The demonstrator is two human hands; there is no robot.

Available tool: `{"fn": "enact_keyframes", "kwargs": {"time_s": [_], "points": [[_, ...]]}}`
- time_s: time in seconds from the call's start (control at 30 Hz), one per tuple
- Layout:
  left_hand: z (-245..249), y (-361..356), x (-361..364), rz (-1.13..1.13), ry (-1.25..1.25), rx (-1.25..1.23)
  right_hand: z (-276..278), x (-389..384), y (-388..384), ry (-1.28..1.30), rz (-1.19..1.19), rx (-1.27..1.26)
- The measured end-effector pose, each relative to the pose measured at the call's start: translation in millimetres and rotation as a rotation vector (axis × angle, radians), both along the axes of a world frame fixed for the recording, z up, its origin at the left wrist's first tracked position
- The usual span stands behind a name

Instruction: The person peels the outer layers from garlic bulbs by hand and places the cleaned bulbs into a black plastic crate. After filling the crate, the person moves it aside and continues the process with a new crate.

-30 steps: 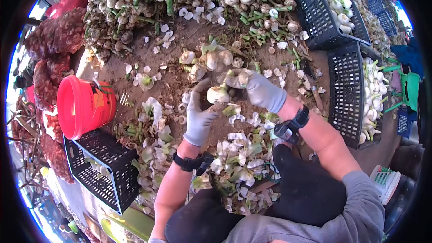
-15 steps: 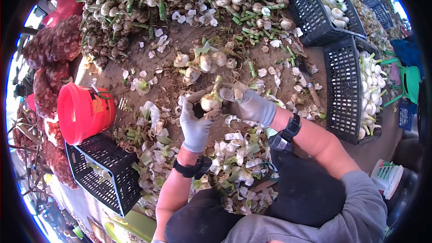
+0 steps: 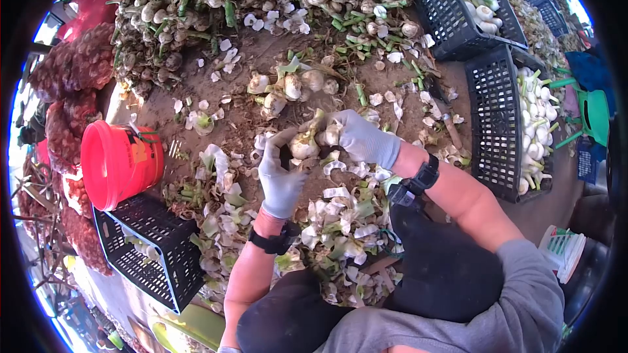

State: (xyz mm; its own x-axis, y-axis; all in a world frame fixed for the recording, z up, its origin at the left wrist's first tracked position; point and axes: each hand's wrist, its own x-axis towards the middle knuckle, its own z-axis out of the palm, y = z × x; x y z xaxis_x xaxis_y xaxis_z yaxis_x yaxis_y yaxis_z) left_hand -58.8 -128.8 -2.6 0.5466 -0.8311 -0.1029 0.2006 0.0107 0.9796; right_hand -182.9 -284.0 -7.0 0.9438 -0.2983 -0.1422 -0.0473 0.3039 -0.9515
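A garlic bulb (image 3: 303, 146) with a short green stem is gripped by my left hand (image 3: 280, 180), which wears a pale glove with a dirty thumb and fingers. My right hand (image 3: 358, 138), gloved the same way, is closed against the bulb's right side, its fingertips at the outer skin; exactly what they pinch is hard to make out. Just beyond both hands lies a small group of untrimmed garlic bulbs (image 3: 292, 86) on the soil. Below them spreads a heap of peeled garlic skins (image 3: 337, 222).
A large garlic pile (image 3: 190, 6) fills the back. Two black crates (image 3: 489, 117) at the right hold cleaned white garlic (image 3: 536, 127). On the left, a red bucket (image 3: 140, 163) sits over another black crate (image 3: 157, 242), near mesh sacks (image 3: 75, 65). A tool with a wooden handle (image 3: 453, 132) lies right.
My right hand has shifted slightly up and turned, its fingers now curled beside the bulb. My left hand still grips the bulb. The whole view has moved a little.
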Motion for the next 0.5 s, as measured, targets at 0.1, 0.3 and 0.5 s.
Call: {"fn": "enact_keyframes", "kwargs": {"time_s": [0.1,0.3,0.5], "points": [[3,4,7,-0.054,0.408,0.019,-20,-3,-11,0.092,0.025,-0.351],[-2,-3,16,-0.170,1.158,-0.055,-22,5,-16,-0.239,-0.140,-0.776],[-16,-13,-18,0.005,0.000,0.050,-29,5,-5,-0.095,-0.073,-0.537]]}}
